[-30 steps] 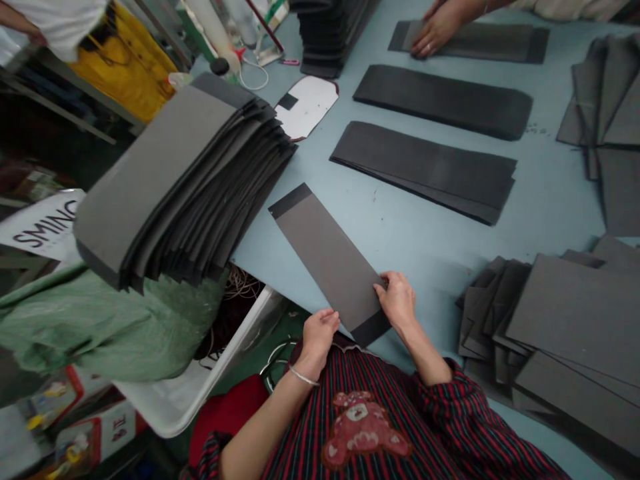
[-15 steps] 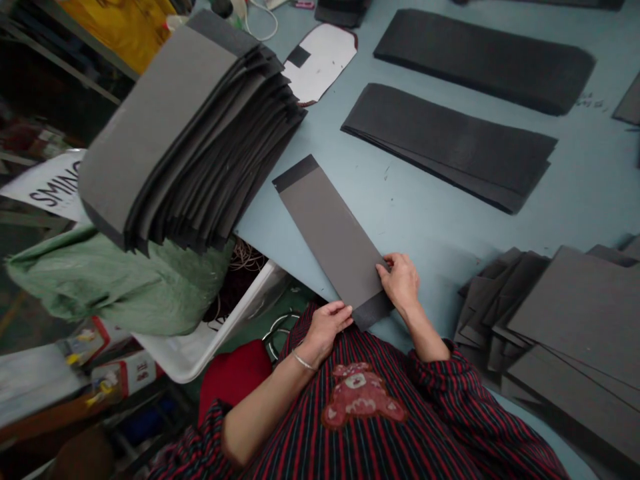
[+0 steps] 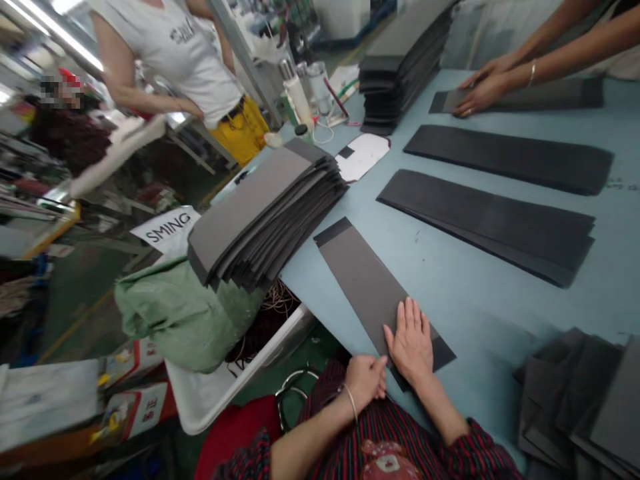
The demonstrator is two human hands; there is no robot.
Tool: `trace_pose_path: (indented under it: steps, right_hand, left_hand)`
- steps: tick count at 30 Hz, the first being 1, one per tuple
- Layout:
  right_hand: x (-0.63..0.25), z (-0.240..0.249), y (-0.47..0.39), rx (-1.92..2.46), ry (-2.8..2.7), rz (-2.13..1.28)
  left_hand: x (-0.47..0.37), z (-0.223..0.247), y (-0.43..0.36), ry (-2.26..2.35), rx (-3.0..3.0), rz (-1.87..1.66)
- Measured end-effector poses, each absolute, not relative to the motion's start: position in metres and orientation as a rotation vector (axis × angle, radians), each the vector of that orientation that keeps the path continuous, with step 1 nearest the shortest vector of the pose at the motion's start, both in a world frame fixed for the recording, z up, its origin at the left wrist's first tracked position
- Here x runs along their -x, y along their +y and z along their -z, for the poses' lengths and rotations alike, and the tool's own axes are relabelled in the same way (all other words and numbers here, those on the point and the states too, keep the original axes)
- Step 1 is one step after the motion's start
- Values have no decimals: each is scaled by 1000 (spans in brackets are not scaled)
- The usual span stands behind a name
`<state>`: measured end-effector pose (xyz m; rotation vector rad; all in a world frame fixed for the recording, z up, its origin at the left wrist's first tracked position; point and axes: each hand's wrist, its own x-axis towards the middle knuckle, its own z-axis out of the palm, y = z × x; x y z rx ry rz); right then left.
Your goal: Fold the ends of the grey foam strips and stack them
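A long grey panel (image 3: pixel 363 273) with dark end bands lies slantwise on the blue table, its near end by my body. My right hand (image 3: pixel 413 343) rests flat on the panel near that end, palm down, with the thumb held away from the stretched fingers. Close to the panel's near left edge, my left hand (image 3: pixel 367 377) is curled into a loose fist. I see nothing in that fist, though its inner side is hidden. A tall fanned stack of similar grey panels (image 3: pixel 265 200) lies to the left of the panel.
Two dark panel piles (image 3: pixel 490 223) lie beyond. Loose grey pieces (image 3: pixel 565 393) are at right. A white bin (image 3: pixel 200 417) holding a green sack (image 3: pixel 185 320) stands below the table's left edge. Across the table, another person's hands (image 3: pixel 483 90) press on a panel; another person stands far left.
My right hand has gone from gripping the panel's edge to lying flat on it. My left fingers have curled up. The view has tilted up, bringing other people into sight.
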<state>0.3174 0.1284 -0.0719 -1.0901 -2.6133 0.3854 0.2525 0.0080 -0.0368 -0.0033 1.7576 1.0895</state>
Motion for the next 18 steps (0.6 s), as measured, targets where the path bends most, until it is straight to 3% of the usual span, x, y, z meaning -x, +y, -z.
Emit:
trace_pose_path:
  steps: [4, 9, 12, 18]
  right_hand:
    - [-317, 86, 127, 1072, -2642, -313]
    - [-319, 95, 131, 1049, -2642, -229]
    - [-321, 99, 132, 1059, -2633, -173]
    - [-308, 115, 139, 1127, -2472, -171]
  left_hand:
    - [-229, 35, 9, 2223, -1082, -869]
    - [-172, 61, 42, 2107, -1955, -408]
    - [-117, 68, 72, 2207, -1977, -281]
    - [-41, 38, 148, 2745, -1392, -346]
